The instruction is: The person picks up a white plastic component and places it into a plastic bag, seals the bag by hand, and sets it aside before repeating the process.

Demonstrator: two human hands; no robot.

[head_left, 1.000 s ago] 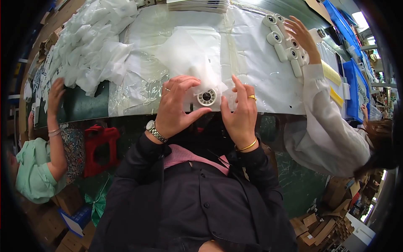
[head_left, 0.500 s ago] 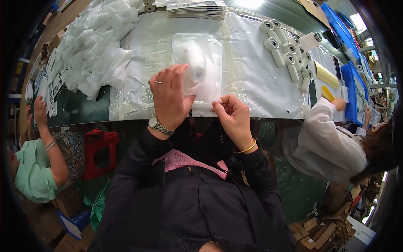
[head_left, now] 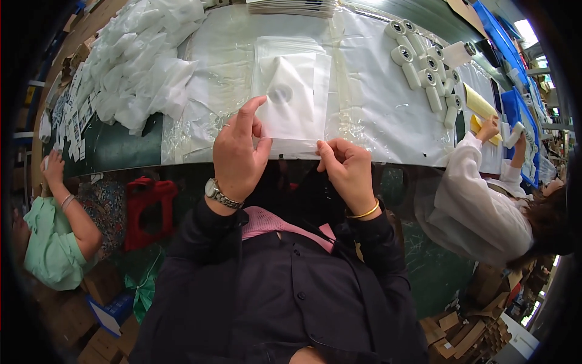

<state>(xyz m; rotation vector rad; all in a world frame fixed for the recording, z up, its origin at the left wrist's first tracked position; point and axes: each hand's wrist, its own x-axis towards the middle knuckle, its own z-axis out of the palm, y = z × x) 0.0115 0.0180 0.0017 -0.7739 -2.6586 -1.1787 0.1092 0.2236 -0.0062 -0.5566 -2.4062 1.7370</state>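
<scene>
A frosted plastic bag [head_left: 300, 115] lies before me near the table's front edge. Through its film shows a pale item with a grey round spot; its shape is blurred by the plastic. My right hand [head_left: 350, 171] pinches the bag's lower right corner between thumb and fingers. At the bag's left side is my left hand [head_left: 238, 159], index finger stretched along the film and thumb apart near the lower left corner. More flat bags [head_left: 288, 43] lie stacked underneath, their far edges showing.
Crumpled filled bags [head_left: 145, 67] are heaped at the left, beside printed cards [head_left: 77, 127]. White round-headed handheld devices [head_left: 427, 77] lie in rows at the right. A flat stack [head_left: 291, 7] sits at the far edge. Co-workers sit on both sides; blue bins [head_left: 515, 124] stand at the right.
The bag now lies flatter and squarer over the stack. My right hand still pinches its corner; my left hand has drawn back from over it to its left side.
</scene>
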